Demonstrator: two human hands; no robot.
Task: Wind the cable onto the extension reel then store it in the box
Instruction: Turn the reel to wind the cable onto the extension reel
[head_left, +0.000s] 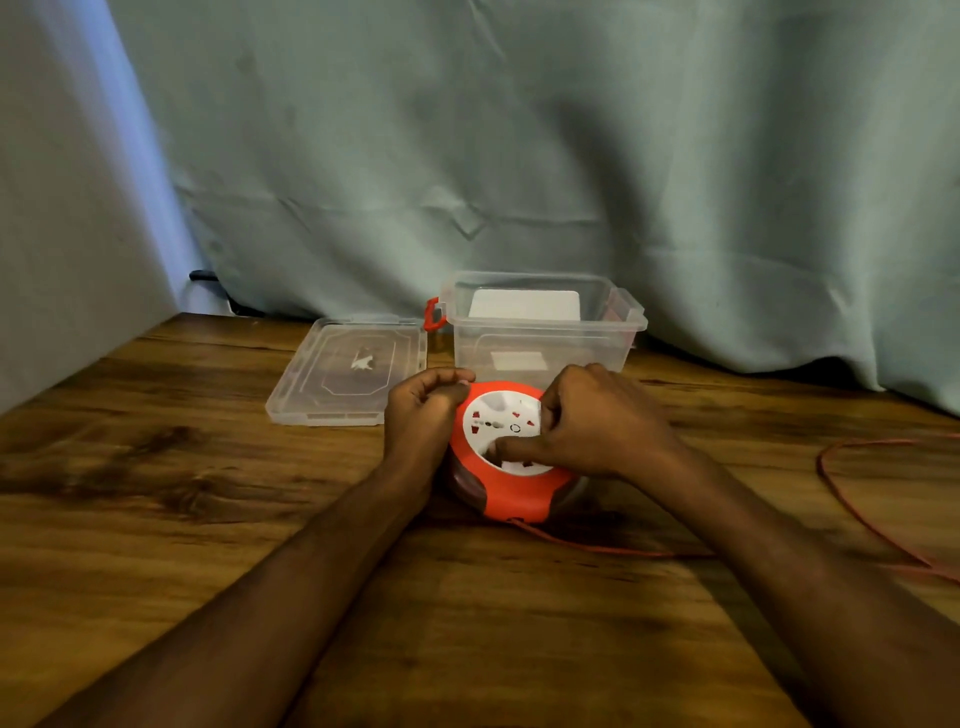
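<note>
1. Head view: an orange extension reel (511, 457) with a white socket face sits on a wooden table (182, 493), close in front of the person and tilted so that its face looks up and toward the camera.
2. The left hand (423, 410) is curled round the reel's left rim, gripping it at the upper left edge.
3. The right hand (592, 423) lies over the white face, its fingers (511, 446) bent and pressed into the recess of the face; it appears to grip the inner part there, though exactly what the fingertips hold is hidden.
4. A thin orange cable (852, 514) leaves the reel at its lower front edge, runs right across the table under the right forearm, then loops back on the far right side, loose on the wood.
5. A clear plastic box (543, 325) with red latches stands open just behind the reel, apart from it.
6. The box's clear lid (348, 371) lies flat on the table to the left of the box.
7. A pale green curtain (519, 156) hangs behind the table.
</note>
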